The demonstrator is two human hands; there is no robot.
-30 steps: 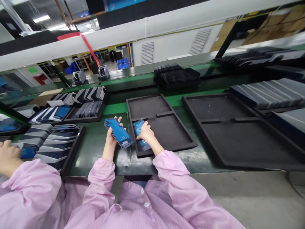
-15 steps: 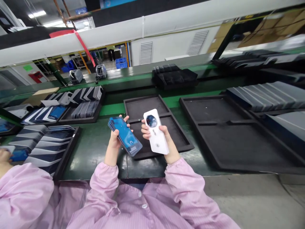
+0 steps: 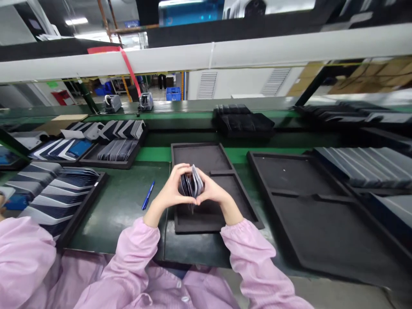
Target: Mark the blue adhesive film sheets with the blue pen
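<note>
In the head view my left hand (image 3: pixel 174 186) and my right hand (image 3: pixel 210 189) meet over a black tray (image 3: pixel 246 204), fingertips and thumbs touching or nearly so. Between them they grip a stack of phone back panels (image 3: pixel 192 184), turned edge-on towards me. The panels look dark on the left and pale grey on the right, and they splay slightly. Fingers hide their outer faces. A blue pen (image 3: pixel 148 195) lies on the green bench to the left of my left hand.
Another black divided tray (image 3: pixel 325 227) lies to the right. Trays of stacked panels stand at left (image 3: pixel 69 193) and far right (image 3: pixel 367 167). Dark stacked trays (image 3: pixel 243 122) and tape dispensers (image 3: pixel 146 101) sit behind. A co-worker's pink sleeve (image 3: pixel 27 244) is close on the left.
My hands have come together, joining the blue-faced stack from the left and the white-faced stack from the right, now turned edge-on. The pen has come into sight.
</note>
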